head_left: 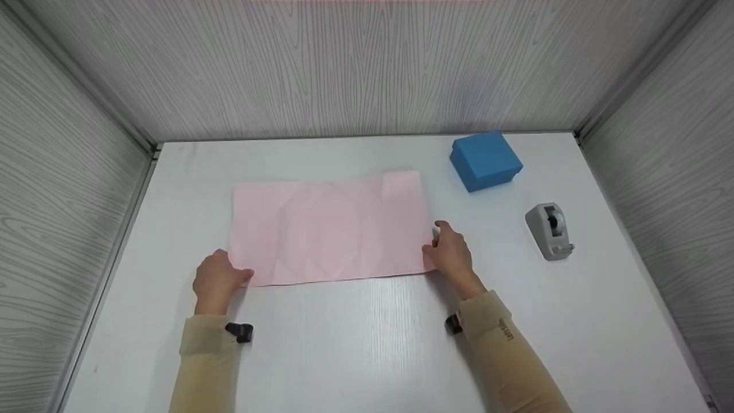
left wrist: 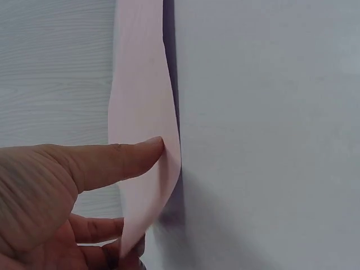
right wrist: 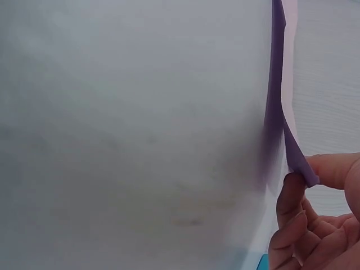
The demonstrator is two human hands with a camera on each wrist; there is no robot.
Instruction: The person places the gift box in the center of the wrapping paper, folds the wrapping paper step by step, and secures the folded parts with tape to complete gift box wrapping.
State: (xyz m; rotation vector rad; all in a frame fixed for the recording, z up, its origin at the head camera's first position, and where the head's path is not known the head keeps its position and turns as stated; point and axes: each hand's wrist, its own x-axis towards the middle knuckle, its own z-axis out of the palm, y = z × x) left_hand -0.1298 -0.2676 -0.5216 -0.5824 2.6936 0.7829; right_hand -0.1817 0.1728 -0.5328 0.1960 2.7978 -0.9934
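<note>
A creased sheet of pink paper (head_left: pixel 332 229) lies lengthwise across the white table, its near edge toward me. My left hand (head_left: pixel 221 278) pinches the near left corner. In the left wrist view the thumb (left wrist: pixel 129 160) presses on the pink face while the other fingers curl behind the bent corner. At the near right corner, my right hand (head_left: pixel 452 252) holds the sheet between thumb and fingers. The right wrist view shows the purple underside (right wrist: pixel 274 84) along the slightly lifted edge, with the corner pinched at the fingertips (right wrist: pixel 292 188).
A blue box (head_left: pixel 486 160) sits beyond the paper at the back right of the table. Nearer, to the right of my right hand, stands a grey tape dispenser (head_left: pixel 550 231). Wood-grain panels (head_left: pixel 367 69) wall the table at the back and both sides.
</note>
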